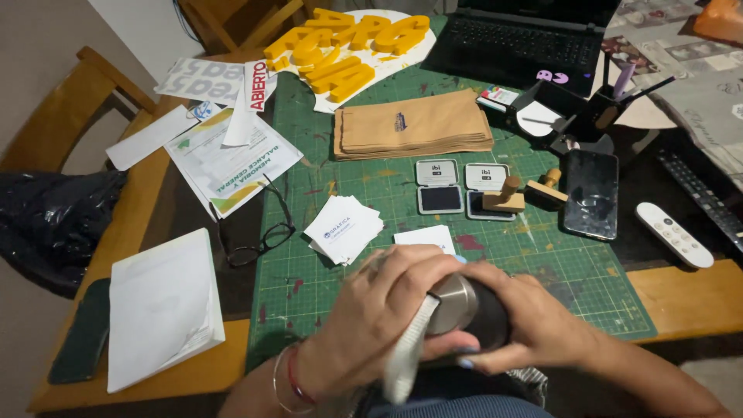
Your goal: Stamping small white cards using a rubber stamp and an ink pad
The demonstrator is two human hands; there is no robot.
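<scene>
A brown wooden counter [681, 298] fills the view, with a big green cutting mat [542, 263] covering its middle. A brown wooden chair [70, 116] stands by the counter's left edge. Past the far left corner is a plain white wall [139, 27]. The light is soft.

Wood table [681, 298] w/ green cutting mat [573, 267], papers [159, 310].

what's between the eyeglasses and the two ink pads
A loose stack of white cards lies between the eyeglasses and ink pads, on the green mat, head view.

2 ink pads [437, 186] — 2 wooden stamps [505, 197] — 1 phone [591, 193], 1 remote [674, 234].
</scene>
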